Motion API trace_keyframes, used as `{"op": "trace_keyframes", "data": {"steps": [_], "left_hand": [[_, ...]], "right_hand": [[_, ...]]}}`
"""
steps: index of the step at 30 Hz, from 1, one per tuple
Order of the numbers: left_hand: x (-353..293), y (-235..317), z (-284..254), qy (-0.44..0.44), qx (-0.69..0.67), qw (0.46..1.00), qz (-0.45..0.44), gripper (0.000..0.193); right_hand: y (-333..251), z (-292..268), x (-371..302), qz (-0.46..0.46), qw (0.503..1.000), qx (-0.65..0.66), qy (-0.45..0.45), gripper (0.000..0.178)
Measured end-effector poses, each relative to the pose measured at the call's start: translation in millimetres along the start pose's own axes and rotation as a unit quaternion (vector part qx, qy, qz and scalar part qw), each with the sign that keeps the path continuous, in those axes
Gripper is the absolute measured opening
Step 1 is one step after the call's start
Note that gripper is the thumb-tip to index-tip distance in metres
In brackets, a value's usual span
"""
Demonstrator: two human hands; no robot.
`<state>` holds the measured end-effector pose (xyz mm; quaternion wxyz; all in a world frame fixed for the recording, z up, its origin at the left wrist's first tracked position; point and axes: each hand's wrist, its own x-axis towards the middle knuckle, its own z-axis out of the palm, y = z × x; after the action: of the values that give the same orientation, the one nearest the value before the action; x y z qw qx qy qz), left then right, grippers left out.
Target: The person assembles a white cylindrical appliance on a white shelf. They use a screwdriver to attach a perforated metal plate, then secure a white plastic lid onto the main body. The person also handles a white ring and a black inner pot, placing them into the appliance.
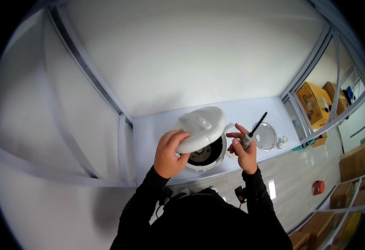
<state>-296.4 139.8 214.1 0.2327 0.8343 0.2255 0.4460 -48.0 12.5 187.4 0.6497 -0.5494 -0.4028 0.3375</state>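
My left hand point(172, 154) is closed on the edge of a white rice cooker lid point(203, 128), which it holds up and tilted. Under the lid stands the white rice cooker body point(201, 169), partly covered, its dark inside showing round metal at the bottom. In my right hand point(245, 154) is a screwdriver point(256, 127) with a grey handle and a dark shaft pointing up and away to the right. Some fingers of that hand stick out toward the lid, apart from it. Behind the hand, a pale round part point(230, 129) is mostly hidden.
A round perforated disc point(266, 136) lies on the white table point(157, 125), right of my right hand. Small white pieces point(281, 143) sit beside it, near the table's right end. White panels and frame posts enclose the table. Beyond are cardboard boxes point(314, 104) and a red object point(318, 188) on the floor.
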Motion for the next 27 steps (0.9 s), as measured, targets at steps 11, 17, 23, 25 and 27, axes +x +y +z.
{"op": "trace_keyframes", "data": {"steps": [11, 17, 23, 25, 27], "left_hand": [[-40.9, 37.5, 44.6, 0.004, 0.108, 0.993, -0.049, 0.050], [-58.9, 48.7, 69.3, 0.009, 0.151, 0.983, -0.103, 0.053], [-67.9, 58.6, 83.9, 0.005, 0.191, 0.973, -0.126, 0.057], [-70.7, 61.5, 87.3, -0.004, 0.207, 0.968, -0.143, 0.055], [-70.8, 64.4, 90.2, 0.001, 0.206, 0.967, -0.148, 0.055]], "right_hand": [[19.2, -36.4, 21.9, 0.002, 0.988, -0.052, -0.142, 0.052], [25.1, -42.9, 26.9, -0.030, 0.979, -0.091, -0.182, 0.055], [43.5, -52.2, 32.9, -0.039, 0.966, -0.133, -0.218, 0.057], [45.5, -53.6, 34.2, -0.050, 0.958, -0.157, -0.233, 0.056], [47.4, -54.7, 37.3, -0.037, 0.957, -0.150, -0.246, 0.056]]}}
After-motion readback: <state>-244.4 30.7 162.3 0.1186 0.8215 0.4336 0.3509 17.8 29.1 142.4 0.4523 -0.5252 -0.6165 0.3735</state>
